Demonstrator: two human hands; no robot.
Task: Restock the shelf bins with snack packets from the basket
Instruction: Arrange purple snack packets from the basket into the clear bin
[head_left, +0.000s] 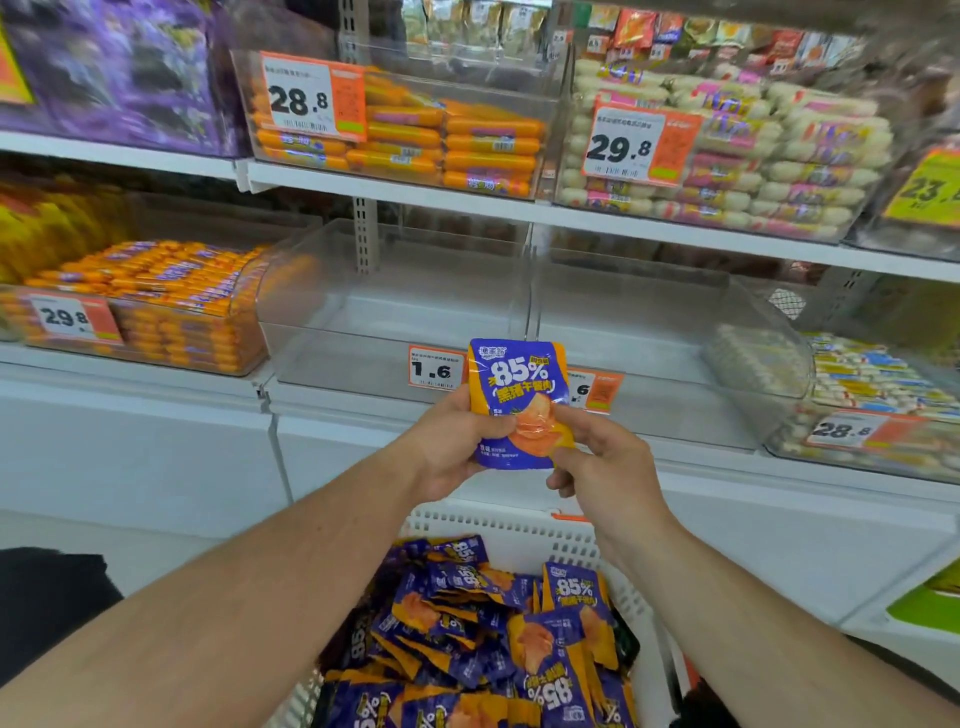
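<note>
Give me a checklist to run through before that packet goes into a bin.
1. Packet held: ok, left hand and right hand both pinch it.
2. Print faces the camera, upright: ok.
3. Clear bin behind the 1.6 tag has room: ok, nothing shows inside.
4. Tag matches this product: cannot tell, its small print is unreadable.
5. Packet undamaged: cannot tell.
6. Basket holds more packets: ok.

Both hands up front holding one purple-and-orange snack packet (517, 402) upright, left hand (457, 441) gripping its left edge, right hand (597, 457) pinching the lower right corner. Two clear shelf bins (395, 312) sit right behind it, and the white basket (519, 525) below is full of the same packets.
</note>
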